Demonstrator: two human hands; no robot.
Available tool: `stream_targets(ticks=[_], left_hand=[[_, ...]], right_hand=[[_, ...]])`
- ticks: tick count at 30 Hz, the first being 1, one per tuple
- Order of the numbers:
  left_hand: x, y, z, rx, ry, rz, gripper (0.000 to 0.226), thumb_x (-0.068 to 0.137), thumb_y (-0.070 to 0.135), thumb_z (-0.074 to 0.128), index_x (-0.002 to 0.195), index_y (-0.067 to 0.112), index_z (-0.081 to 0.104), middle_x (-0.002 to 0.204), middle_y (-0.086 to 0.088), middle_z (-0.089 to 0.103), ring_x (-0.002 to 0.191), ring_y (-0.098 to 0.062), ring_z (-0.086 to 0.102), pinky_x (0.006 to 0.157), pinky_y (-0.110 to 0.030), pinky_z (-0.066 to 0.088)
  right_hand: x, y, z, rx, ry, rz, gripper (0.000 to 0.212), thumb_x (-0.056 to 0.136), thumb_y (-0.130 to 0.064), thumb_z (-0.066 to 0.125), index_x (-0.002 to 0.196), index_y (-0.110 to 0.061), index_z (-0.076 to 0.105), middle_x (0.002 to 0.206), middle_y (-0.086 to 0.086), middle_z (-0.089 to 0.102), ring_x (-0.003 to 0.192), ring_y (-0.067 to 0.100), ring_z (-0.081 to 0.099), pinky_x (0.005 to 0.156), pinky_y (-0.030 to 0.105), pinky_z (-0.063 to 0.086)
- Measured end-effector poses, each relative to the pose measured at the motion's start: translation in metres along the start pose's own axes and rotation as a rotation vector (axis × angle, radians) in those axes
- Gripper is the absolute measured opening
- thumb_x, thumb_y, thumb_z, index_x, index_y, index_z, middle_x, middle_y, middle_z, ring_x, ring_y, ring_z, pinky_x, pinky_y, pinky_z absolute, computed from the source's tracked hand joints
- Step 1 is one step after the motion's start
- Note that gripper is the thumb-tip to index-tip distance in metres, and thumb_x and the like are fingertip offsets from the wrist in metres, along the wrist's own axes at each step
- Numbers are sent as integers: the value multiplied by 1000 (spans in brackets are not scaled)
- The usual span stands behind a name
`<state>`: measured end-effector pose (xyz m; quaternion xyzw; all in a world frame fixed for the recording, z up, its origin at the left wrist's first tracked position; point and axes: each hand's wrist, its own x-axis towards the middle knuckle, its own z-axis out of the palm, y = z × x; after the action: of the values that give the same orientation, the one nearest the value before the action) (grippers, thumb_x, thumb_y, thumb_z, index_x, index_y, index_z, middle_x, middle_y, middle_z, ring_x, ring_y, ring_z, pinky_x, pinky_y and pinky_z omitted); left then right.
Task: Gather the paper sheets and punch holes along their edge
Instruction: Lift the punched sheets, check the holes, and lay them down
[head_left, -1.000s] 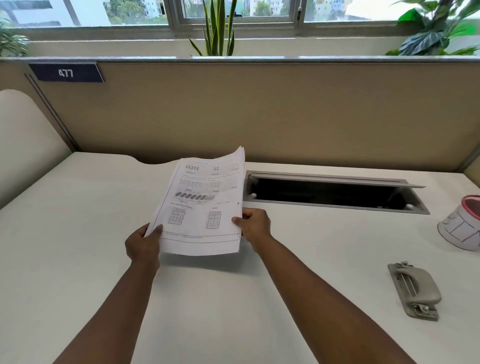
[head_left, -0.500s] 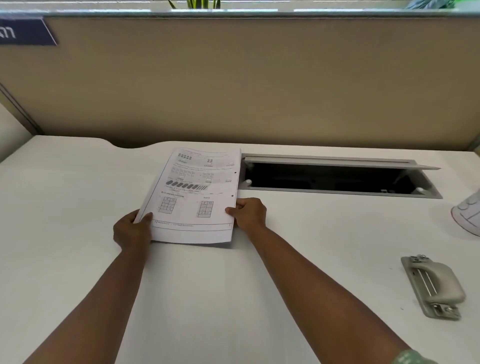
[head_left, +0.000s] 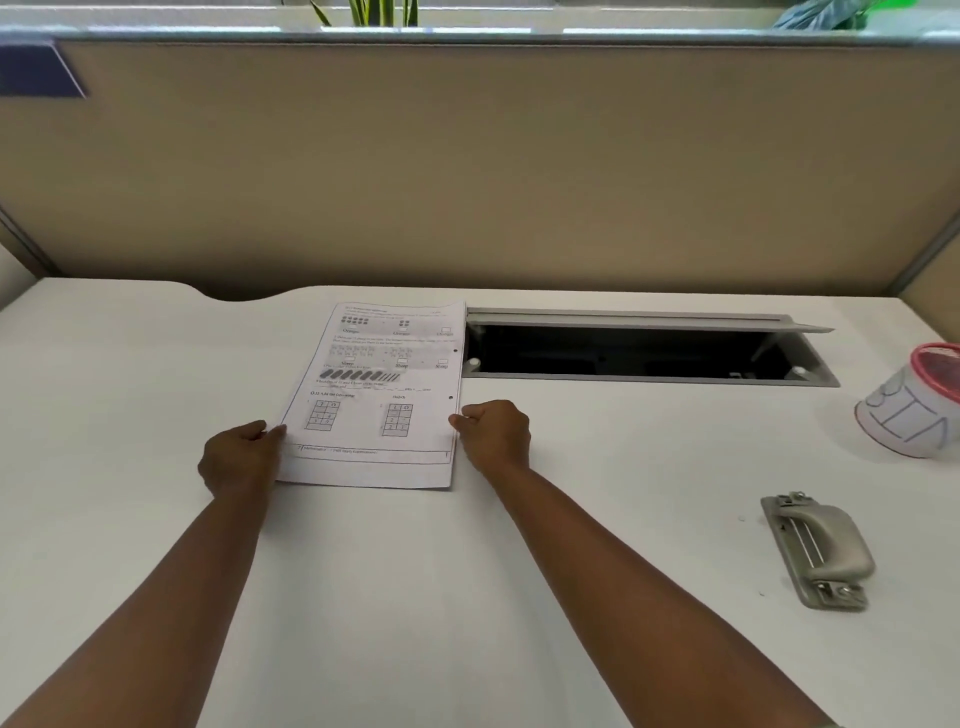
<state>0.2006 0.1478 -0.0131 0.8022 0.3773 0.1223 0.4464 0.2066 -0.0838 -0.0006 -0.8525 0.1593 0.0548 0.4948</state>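
A stack of printed paper sheets (head_left: 376, 400) lies flat on the white desk (head_left: 415, 597), printed side up, with two small punched holes near its right edge. My left hand (head_left: 239, 457) pinches the stack's lower left edge. At the lower right edge my right hand (head_left: 493, 434) grips the stack. A grey hole punch (head_left: 815, 551) sits alone at the desk's right, well away from both hands.
An open cable tray (head_left: 639, 348) with a raised grey lid is sunk into the desk just right of the sheets. At the far right stands a white cup with a red rim (head_left: 914, 405). A beige partition (head_left: 467, 166) walls the desk's back.
The sheets went from tilted up off the desk to lying flat on it. Both hands kept their hold on the lower edges. The view tilted downward.
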Motion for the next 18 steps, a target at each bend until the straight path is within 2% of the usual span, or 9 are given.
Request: stream_targets(ticks=[2,6,11,15,18], left_hand=[[-1,2,-3,43,-11,3,41,84,21,65,121,3,62,128,-15,62,123,-32,53,107,-36,38],[-15,10,-7,94,32,54,43,88,20,59,127,4,57,131,-15,59,125,-34,50,106,-40,36],[-58,22,1,-87,65,150,38,90,11,52,127,1,57,126,-19,62,119,-34,55,105,-34,36],[-105,29,18,-274,-41,141,32,90,11,52,120,7,63,122,-14,66,116,-27,59,100,-25,37],[-148,29,34,-299,-167,213,31,89,6,51,117,9,64,113,-12,70,111,-23,62,98,-26,39]], right_hand=[[-6,3,-7,16,-2,-1,32,87,-22,61,115,-6,65,123,10,65,119,26,56,100,31,44],[-24,12,-27,81,19,-24,26,86,-10,59,110,-5,68,115,13,69,107,30,63,97,39,49],[-47,37,-60,39,130,-114,22,87,-3,54,98,-7,72,103,10,73,95,22,67,85,25,50],[-56,60,-94,-75,237,-151,22,88,-4,54,99,-9,73,106,5,73,99,18,67,83,19,47],[-60,80,-124,-187,308,-160,24,89,-4,52,101,-8,72,110,6,72,104,20,65,87,21,46]])
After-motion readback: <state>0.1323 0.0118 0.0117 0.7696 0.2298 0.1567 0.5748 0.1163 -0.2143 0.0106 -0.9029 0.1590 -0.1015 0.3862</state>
